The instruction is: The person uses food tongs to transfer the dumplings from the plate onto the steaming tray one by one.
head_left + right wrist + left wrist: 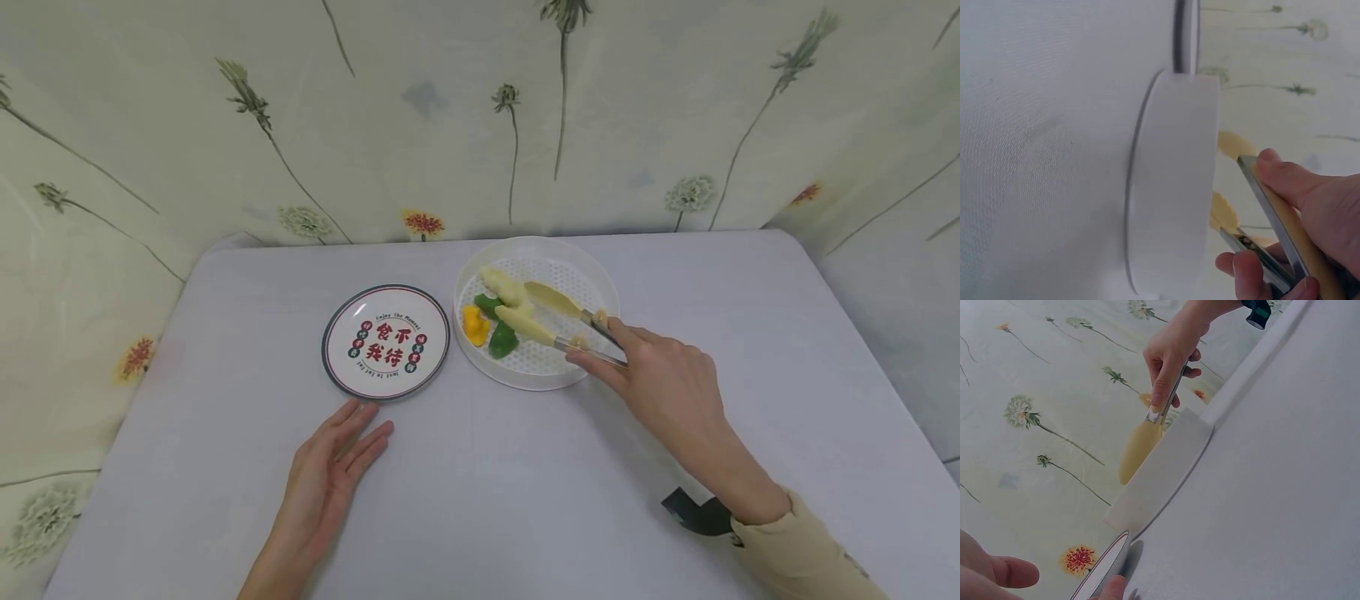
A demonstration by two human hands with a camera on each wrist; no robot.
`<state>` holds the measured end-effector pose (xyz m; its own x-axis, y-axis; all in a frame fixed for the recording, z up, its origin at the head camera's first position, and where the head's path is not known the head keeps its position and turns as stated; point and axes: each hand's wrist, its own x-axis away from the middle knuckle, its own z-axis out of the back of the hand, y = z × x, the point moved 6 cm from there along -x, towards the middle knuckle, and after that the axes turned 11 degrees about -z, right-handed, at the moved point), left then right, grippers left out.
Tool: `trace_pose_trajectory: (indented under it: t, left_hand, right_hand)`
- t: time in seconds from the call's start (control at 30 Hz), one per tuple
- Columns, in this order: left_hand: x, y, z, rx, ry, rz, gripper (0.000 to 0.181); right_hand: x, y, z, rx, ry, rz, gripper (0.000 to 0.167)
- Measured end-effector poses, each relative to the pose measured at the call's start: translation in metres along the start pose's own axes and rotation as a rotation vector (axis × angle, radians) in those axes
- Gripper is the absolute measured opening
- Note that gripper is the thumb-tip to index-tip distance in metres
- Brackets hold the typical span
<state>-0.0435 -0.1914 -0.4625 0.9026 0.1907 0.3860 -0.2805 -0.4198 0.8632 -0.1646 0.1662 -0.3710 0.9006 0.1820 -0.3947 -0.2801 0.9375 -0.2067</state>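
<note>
My right hand [667, 379] holds metal-handled tongs [528, 325] with yellowish tips, and the tips are spread apart. They reach into a white round perforated basket [525, 384], beside a pale knobbly piece like ginger root [504, 287]. Green pieces [502, 342] and a yellow piece [475, 325], perhaps bell pepper, lie to the left in the basket. Left of it stands a white plate [386, 342] with red characters and a dark rim. My left hand [326, 475] has its fingers extended at the plate's near edge; in the left wrist view a fingertip [1113, 587] is against its rim.
A white cloth covers the table [480, 500]. Behind it hangs a pale curtain [450, 125] printed with flowers, close to the back edge. A dark band [697, 512] shows by the right sleeve [798, 550].
</note>
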Motion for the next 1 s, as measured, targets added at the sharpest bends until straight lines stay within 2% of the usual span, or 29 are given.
trace_pose_trajectory:
  t: [0.27, 0.53, 0.83, 1.0]
  left_hand:
    - [0.000, 0.001, -0.001, -0.002, -0.002, -0.007, 0.063]
    - [0.001, 0.001, -0.001, -0.012, -0.005, -0.009, 0.063]
    - [0.001, 0.001, -0.001, -0.019, -0.007, -0.008, 0.063]
    - [0.001, 0.001, -0.001, -0.018, -0.007, -0.011, 0.063]
  right_hand:
    - [-0.003, -0.007, 0.001, -0.067, 0.012, 0.010, 0.089]
    - [-0.004, -0.017, -0.001, -0.102, -0.031, 0.005, 0.079]
    - [-0.003, -0.026, -0.008, -0.114, -0.088, -0.028, 0.088]
    - [-0.002, -0.034, -0.011, -0.134, -0.094, -0.027, 0.091]
